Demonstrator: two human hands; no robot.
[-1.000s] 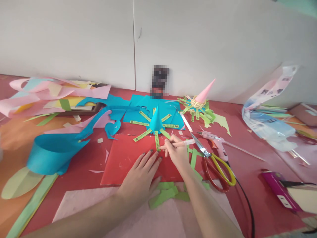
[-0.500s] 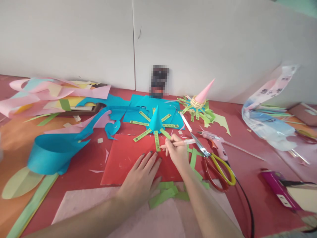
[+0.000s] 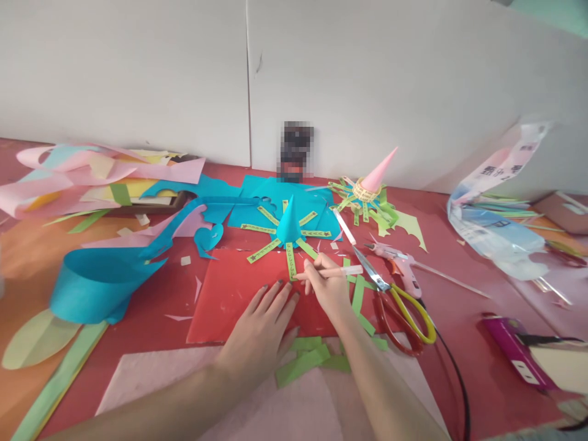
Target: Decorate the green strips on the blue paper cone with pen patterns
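A pen point(image 3: 337, 271) with a pale barrel is pinched in my right hand point(image 3: 326, 288). Its tip meets the lower end of a green paper strip point(image 3: 290, 260) that bears small dark marks. That strip is one of several spreading out from the base of a blue paper cone point(image 3: 288, 223); some others end in a small dark star. My left hand point(image 3: 264, 321) lies flat, fingers spread, on the red board point(image 3: 215, 300), its fingertips just below the strip's end.
Scissors point(image 3: 399, 303) and a pink glue gun point(image 3: 402, 266) lie to the right, near a purple power strip point(image 3: 514, 352). A pink cone piece point(image 3: 379, 174) stands behind them. At left are a blue paper ring point(image 3: 94, 288) and piled paper scraps point(image 3: 114, 171). Green offcuts point(image 3: 307, 361) lie in front.
The pen tip has moved slightly down and left to the strip's lower end, and the pen's back end has dipped a little. My left hand has stayed in place.
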